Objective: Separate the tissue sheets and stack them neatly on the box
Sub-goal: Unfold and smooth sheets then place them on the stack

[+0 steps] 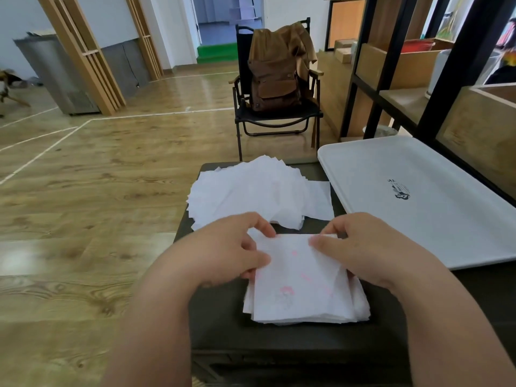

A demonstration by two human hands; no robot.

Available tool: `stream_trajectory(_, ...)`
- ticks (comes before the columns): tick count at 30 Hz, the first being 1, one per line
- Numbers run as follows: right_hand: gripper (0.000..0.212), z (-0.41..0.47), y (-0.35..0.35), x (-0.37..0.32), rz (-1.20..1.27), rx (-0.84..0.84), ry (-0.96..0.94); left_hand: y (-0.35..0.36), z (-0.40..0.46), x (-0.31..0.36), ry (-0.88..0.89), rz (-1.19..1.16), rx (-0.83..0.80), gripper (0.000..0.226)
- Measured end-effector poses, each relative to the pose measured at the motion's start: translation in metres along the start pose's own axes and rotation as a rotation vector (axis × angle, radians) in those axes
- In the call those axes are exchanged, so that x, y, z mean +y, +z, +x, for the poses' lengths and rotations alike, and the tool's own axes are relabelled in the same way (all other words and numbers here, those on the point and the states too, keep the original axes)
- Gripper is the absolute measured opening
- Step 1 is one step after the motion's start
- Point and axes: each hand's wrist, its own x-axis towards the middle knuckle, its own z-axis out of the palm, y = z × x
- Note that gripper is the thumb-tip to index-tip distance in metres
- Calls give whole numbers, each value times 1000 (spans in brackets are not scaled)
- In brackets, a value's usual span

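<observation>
Nearest the camera, a thick wad of printed tissue sheets lies on the dark box. Both hands work at its far edge. The left hand pinches the far-left corner, thumb on top and fingers curled under. The right hand pinches the far-right edge, its thumb pressing the top sheet. The top sheet looks slightly lifted there, so peeling it free is probably the step in hand. Straight ahead of both hands, further along the box, lies the loose fanned pile of separated sheets, slightly closer to the left hand. A white tray sits to the right.
</observation>
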Motion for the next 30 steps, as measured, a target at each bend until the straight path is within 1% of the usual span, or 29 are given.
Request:
stream_trajectory(2, 20, 2, 3, 1, -50, -7, 21, 1, 5, -4, -34, 0, -15, 23)
stream_trajectory(5, 25, 6, 4, 2, -93, 40, 40, -3, 7, -12, -57, -21, 10, 24)
stream_trajectory(7, 27, 7, 4, 3, -101, 69, 44, -7, 9, -18, -79, -18, 121, 22)
stream_trajectory(10, 27, 7, 3, 4, -91, 113, 26, -12, 15, -30, -102, -35, 402, 20)
stream_trajectory(11, 27, 7, 2, 4, -89, 137, 18, -13, 16, -34, -111, -39, 460, 20)
stream_trajectory(12, 26, 7, 2, 5, -86, 165, 12, -14, 17, -38, -117, -29, 478, 23)
stream_trajectory(13, 25, 8, 2, 5, -82, 194, 7, -15, 17, -41, -116, -5, 460, 27)
stream_trajectory(17, 21, 12, 1, 7, -55, 295, -22, -10, 16, -44, -76, 111, 284, 39)
stream_trajectory(19, 21, 14, 1, 8, -34, 310, -40, -6, 18, -44, -60, 204, 235, 37)
stream_trajectory(22, 20, 14, 0, 7, -12, 319, -66, -3, 23, -45, -59, 282, 247, 35)
stream_trajectory(27, 17, 12, 0, 5, 28, 319, -96, -2, 27, -47, -28, 250, 326, 33)
stream_trajectory(30, 17, 11, 0, 4, 47, 312, -103, -3, 25, -45, 32, 245, 311, 29)
